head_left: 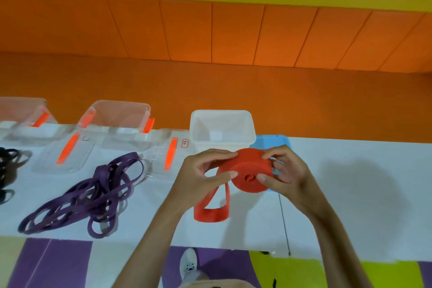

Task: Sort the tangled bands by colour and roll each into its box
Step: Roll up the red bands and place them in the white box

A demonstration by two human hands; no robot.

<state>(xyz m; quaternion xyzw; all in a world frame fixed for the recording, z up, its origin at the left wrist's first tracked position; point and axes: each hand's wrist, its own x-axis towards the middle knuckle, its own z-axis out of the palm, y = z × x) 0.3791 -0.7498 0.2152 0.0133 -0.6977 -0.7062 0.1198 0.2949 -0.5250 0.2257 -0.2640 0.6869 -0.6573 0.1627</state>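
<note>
Red band (247,170) mostly rolled: coil held above table (350,194), just in front of white box (221,112); loose tail hangs to tabletop. L hand (205,170) & R hand (287,170) both pinch coil. Still to do: finish roll, box it. Purple bands (93,196) + black bands (7,163) lie unrolled; clear boxes (117,112) appear empty.

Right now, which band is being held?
The red band, a roll gripped by the left hand and right hand; the purple band and black band lie loose on the table.
</note>
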